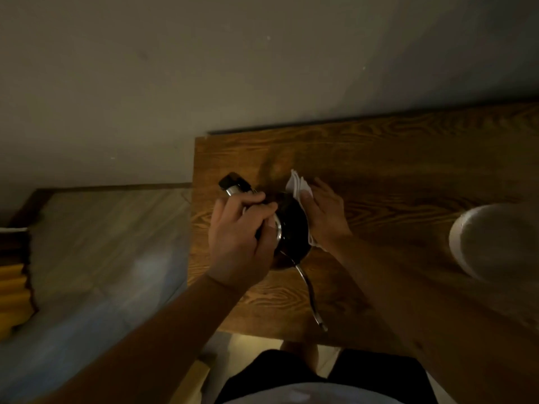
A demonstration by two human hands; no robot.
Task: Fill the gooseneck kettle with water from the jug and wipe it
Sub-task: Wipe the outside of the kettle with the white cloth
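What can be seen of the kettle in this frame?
The kettle is dark and glossy with a shiny metal band near its top, and looks like metal. It stands upright near the left end of the wooden table. A thin curved spout runs toward the person, ending near the table's front edge; a black-tipped handle points away. The left hand grips it at the handle side, and the right hand presses a white folded cloth against its right side. Water level is not visible.

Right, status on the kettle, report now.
Left hand gripping kettle at handle side. Right hand pressing white cloth against kettle body. Spout points toward person. White jug clear, far right.
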